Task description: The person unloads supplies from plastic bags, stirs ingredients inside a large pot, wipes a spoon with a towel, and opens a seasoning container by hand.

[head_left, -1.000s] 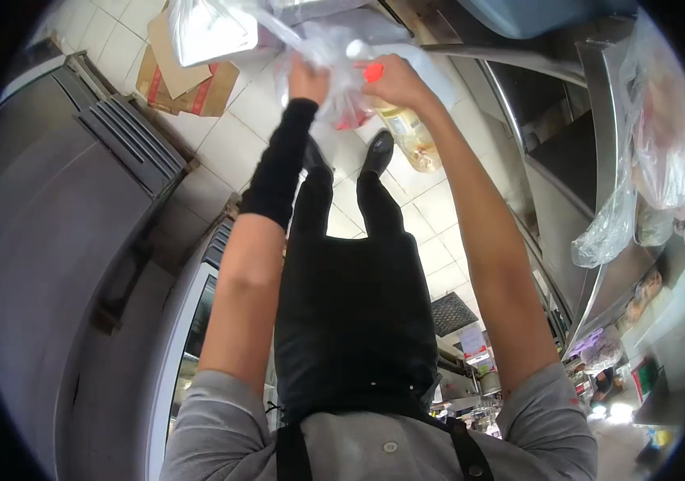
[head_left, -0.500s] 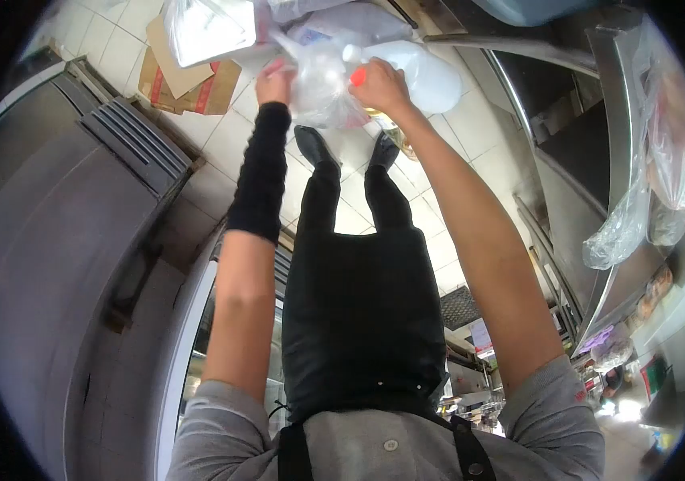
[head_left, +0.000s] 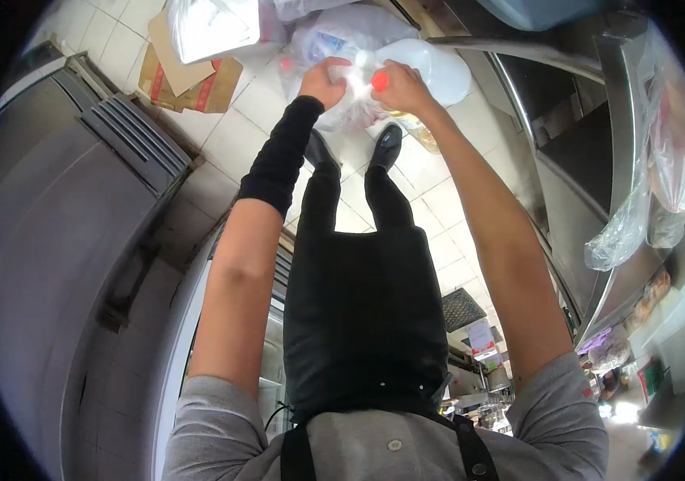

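My right hand (head_left: 403,86) is closed around the neck of a bottle with a red cap (head_left: 379,80). Its yellowish body (head_left: 421,132) shows below the wrist, partly hidden. My left hand (head_left: 325,83), with a black sleeve on the forearm, has its fingers curled at the edge of a clear plastic bag (head_left: 342,116) and seems to grip it. Just beyond both hands lies a big translucent white jug (head_left: 443,74), its white cap (head_left: 364,58) pointing between them. Behind the bag is another filled plastic bag (head_left: 330,40) with a blue print.
Flattened cardboard (head_left: 198,88) lies on the tiled floor at the upper left, beside a white container in plastic (head_left: 218,28). A steel cabinet (head_left: 54,208) stands along the left. On the right, plastic bags (head_left: 671,160) hang by a metal counter (head_left: 591,152). My shoes (head_left: 388,144) are close below the bag.
My left hand has moved right, toward my right hand. The right hand has shifted slightly right with the red-capped bottle. The clear bag looks lower and flatter between them.
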The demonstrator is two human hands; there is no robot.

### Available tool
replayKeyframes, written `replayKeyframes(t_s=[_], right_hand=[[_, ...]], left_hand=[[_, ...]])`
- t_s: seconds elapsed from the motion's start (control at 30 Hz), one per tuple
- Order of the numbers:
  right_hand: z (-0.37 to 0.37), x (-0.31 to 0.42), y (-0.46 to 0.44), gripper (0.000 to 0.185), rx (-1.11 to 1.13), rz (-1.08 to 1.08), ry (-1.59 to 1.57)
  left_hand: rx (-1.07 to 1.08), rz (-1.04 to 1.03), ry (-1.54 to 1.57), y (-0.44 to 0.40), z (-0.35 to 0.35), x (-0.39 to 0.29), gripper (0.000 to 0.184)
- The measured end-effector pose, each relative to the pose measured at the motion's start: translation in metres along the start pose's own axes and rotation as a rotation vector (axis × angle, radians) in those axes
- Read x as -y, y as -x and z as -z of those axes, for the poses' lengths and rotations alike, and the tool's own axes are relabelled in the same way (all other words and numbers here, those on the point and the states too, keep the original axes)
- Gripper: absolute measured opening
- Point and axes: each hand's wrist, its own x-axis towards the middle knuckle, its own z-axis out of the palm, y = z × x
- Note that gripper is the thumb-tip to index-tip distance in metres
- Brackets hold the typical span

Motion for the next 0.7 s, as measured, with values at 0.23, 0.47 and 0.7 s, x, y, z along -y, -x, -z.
replayKeyframes(t_s=[0.23,0.47,0.7], right_hand=[[-0.001,0.003,0.017,0.032,-0.064,-0.122,-0.209],[-0.019,0.007,0.033,0.027,-0.206,-0.033,-0.002],[-0.043,0.02,0.026,0.028,-0.306,0.023,-0.055]], left_hand=[[0.028,-0.016,-0.109,0.001,-0.036,-0.009,0.051],[-0.152,-0.049,-0.044,-0.01,-0.052,0.008,0.05],[-0.04,0.2,-0.129,-0.019,-0.024,0.016,0.061]])
